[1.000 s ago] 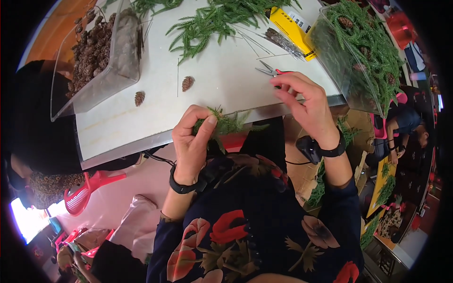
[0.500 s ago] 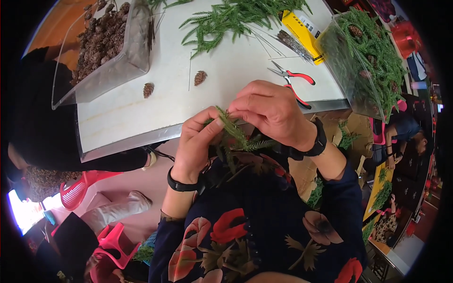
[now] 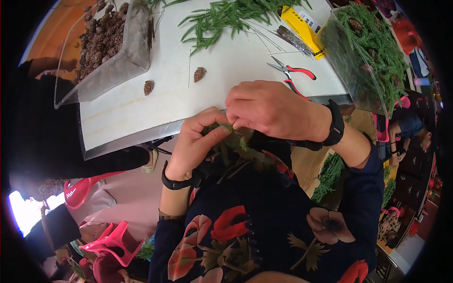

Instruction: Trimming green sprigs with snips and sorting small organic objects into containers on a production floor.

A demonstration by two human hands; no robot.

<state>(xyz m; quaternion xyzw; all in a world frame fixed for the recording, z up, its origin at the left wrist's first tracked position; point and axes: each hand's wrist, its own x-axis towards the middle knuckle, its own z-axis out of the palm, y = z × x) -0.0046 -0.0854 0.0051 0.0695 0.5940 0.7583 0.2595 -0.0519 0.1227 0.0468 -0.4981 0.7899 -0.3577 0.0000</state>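
Observation:
My left hand (image 3: 200,137) pinches a green artificial pine sprig (image 3: 241,143) between thumb and fingers, just off the table's near edge. Close against it, my right hand (image 3: 259,111) has its fingertips pressed together at the sprig's upper end; whatever fine piece they grip there is hidden. Two loose pine cones (image 3: 199,74) (image 3: 149,87) lie on the white table (image 3: 122,107) beyond my hands, with a thin wire (image 3: 189,68) beside one. Red-handled pliers (image 3: 295,73) rest with jaws apart, beyond my right hand.
A clear bin of pine cones (image 3: 101,47) stands at the left, a clear bin of green sprigs (image 3: 368,61) at the right. More sprigs (image 3: 226,21), wires and a yellow package (image 3: 302,30) lie at the back. Pink stools (image 3: 115,243) and other people are around.
My right hand has turned, its wrist and forearm shifting right, with its fingertips still at the sprig. The sprig has tilted lower in my left hand.

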